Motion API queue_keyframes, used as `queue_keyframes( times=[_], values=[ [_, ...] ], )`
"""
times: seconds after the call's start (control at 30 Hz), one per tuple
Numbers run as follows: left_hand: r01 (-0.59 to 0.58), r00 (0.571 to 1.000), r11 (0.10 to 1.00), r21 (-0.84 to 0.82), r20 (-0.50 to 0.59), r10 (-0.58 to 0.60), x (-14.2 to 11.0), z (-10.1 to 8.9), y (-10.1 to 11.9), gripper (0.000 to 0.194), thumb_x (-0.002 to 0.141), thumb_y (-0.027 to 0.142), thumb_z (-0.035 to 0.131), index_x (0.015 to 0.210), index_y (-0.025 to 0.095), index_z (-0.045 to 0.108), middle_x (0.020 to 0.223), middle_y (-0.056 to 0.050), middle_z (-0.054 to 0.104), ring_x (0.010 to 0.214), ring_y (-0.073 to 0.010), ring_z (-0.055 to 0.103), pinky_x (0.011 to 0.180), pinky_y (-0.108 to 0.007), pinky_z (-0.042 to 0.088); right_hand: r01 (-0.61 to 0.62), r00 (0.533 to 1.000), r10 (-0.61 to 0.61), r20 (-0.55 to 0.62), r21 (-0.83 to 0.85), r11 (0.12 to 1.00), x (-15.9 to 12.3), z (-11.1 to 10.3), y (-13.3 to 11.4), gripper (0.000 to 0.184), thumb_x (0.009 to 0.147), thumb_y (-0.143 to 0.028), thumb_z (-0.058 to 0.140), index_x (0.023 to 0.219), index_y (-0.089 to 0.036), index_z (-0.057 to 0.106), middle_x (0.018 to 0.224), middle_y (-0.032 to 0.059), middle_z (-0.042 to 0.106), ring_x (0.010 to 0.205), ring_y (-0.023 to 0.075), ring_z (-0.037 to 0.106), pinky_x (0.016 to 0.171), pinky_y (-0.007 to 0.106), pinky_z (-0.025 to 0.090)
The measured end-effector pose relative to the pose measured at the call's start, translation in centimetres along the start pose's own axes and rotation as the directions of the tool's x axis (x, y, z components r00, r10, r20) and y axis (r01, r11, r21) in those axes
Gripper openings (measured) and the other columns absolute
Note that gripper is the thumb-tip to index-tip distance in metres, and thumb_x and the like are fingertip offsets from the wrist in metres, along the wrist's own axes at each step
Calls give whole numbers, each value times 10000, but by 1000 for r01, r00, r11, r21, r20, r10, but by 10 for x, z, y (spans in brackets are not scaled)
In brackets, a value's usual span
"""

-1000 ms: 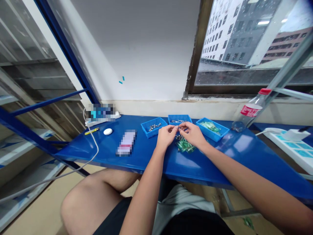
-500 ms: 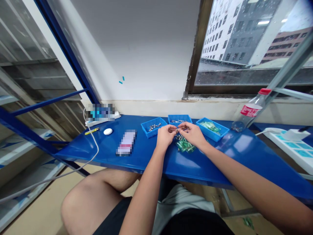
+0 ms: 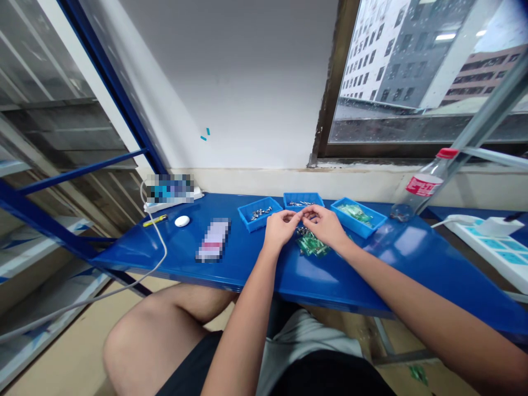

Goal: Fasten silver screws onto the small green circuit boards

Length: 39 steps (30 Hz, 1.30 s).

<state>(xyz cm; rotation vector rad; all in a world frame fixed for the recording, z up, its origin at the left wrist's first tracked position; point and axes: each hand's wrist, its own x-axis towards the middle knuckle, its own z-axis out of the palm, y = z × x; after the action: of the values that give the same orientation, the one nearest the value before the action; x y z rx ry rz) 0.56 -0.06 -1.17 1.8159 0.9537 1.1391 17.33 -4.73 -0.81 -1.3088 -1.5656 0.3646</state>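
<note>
My left hand [image 3: 282,226] and my right hand [image 3: 323,223] meet fingertip to fingertip over the blue table [image 3: 243,258]. Both are pinched closed; whatever sits between the fingertips is too small or hidden to name. Just below my right hand lies a pile of small green and metal pieces [image 3: 314,245], partly covered by that hand. Beyond my hands stand three blue bins: the left bin [image 3: 252,224] has small metal parts, the middle bin [image 3: 303,196] has thin metal pieces, and the right bin [image 3: 373,231] has pale green pieces.
A phone with a blurred screen [image 3: 213,240], a white oval object [image 3: 182,221] and a yellow tool [image 3: 155,220] lie to the left. A white cable [image 3: 164,253] hangs over the front edge. At right are a bottle [image 3: 424,184] and a power strip [image 3: 490,242].
My fingertips have come slightly closer together, and the small light spot between them no longer shows. The bins, the pile and the other objects stay where they were.
</note>
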Motion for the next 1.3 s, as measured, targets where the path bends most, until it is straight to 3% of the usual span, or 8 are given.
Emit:
queue_keyframes(
  times=[0.17, 0.37, 0.67, 0.9, 1.17, 1.3],
  values=[
    [-27, 999, 1000, 7, 44, 27, 2, 0, -3, 207, 916, 327, 698, 1031, 196, 809, 1007, -84, 819, 918, -243, 784, 836, -329, 624, 11, 999, -12, 29, 36, 999, 0, 0, 1, 208, 836, -225, 626, 1002, -204, 748, 1050, 65, 762, 828, 194, 733, 800, 343, 613],
    [-28, 999, 999, -32, 34, 29, 3, 1, -2, 118, 862, 167, 739, 963, 183, 796, 984, -82, 818, 925, -232, 785, 910, -363, 625, -50, 999, 49, 8, 80, 996, 1, 1, 7, 195, 875, -363, 691, 992, -213, 733, 960, 66, 773, 873, 229, 740, 776, 357, 619],
    [38, 999, 956, -291, 37, -28, 6, 1, -2, 317, 817, 73, 750, 1127, 126, 712, 1025, -133, 799, 943, -217, 777, 911, -368, 628, -107, 994, 110, 8, 315, 943, 3, 3, 11, 345, 804, -449, 797, 1003, -194, 677, 906, 71, 746, 824, 212, 728, 800, 377, 638],
    [105, 994, 912, -395, 29, -102, 7, -3, 1, 390, 786, 123, 801, 1161, 134, 696, 1053, -137, 808, 957, -226, 784, 937, -387, 618, -94, 995, 102, -10, 307, 947, 1, 3, 6, 350, 828, -483, 782, 1007, -195, 695, 939, 83, 749, 871, 228, 730, 775, 368, 638],
    [28, 997, 928, -370, -51, -50, 6, -3, 4, 352, 808, 185, 804, 1137, 148, 686, 1060, -131, 806, 991, -235, 777, 929, -365, 614, -50, 997, 62, -36, 269, 962, -1, 4, 2, 329, 878, -484, 727, 1058, -208, 707, 1080, 102, 757, 966, 246, 727, 780, 357, 629],
    [-77, 982, 978, -192, -185, 41, 4, -4, 11, 274, 865, 208, 752, 1131, 174, 694, 1070, -105, 786, 893, -199, 769, 845, -310, 617, -40, 997, 50, -53, 186, 982, -1, 5, 3, 301, 903, -465, 693, 1060, -210, 709, 1060, 93, 760, 940, 240, 727, 766, 342, 610]
  ],
)
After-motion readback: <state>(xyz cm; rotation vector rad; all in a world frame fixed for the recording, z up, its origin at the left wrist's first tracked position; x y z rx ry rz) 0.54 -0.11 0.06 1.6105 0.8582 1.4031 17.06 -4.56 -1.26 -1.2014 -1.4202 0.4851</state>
